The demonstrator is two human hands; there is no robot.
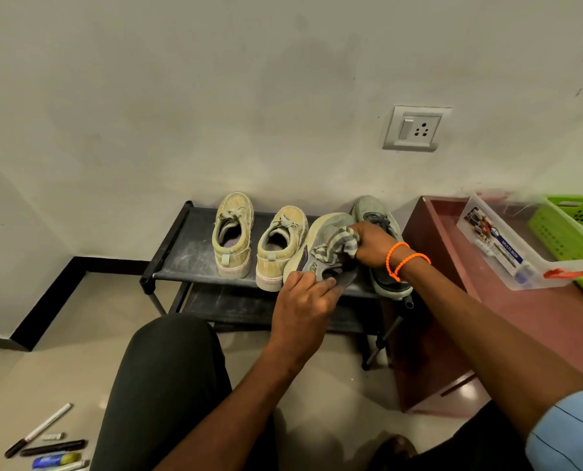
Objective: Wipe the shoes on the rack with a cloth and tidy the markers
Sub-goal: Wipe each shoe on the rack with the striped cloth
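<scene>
On the black rack (pixel 188 253), the left hand (pixel 300 305) grips the heel of a tilted grey shoe (pixel 320 239), while the right hand (pixel 373 243) clutches a striped cloth (pixel 337 246) pressed against its upper. Two yellow shoes (pixel 232 232) sit to the left, another grey shoe (pixel 378 215) to the right. Markers (pixel 50 448) lie on the near-left floor.

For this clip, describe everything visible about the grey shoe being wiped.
The grey knit sneaker has a dark heel patch with a small logo and a pale sole edge. It is tilted, its toe pointing at the wall, over the black fabric rack's top shelf, between a beige shoe and its grey mate. The left hand grips its heel; the right hand presses a striped grey cloth onto its upper.
</scene>
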